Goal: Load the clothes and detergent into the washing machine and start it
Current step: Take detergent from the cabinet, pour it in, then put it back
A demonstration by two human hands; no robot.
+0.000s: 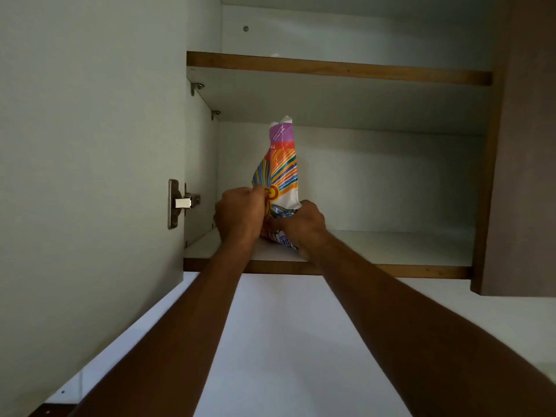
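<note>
A colourful detergent bag (282,164) with rainbow stripes and a purple top stands upright on the lower shelf (376,248) of an open wall cabinet, above my head. My left hand (239,215) grips the bag's left side near its base. My right hand (304,225) grips the bag's lower right part, fingers curled round the crumpled plastic. Both arms reach up from below. The washing machine and the clothes are out of view.
The cabinet door (90,176) hangs open on the left with a metal hinge (180,203). An upper shelf (340,69) runs above the bag. A brown cabinet side panel (523,145) borders the right. A white wall lies below the cabinet.
</note>
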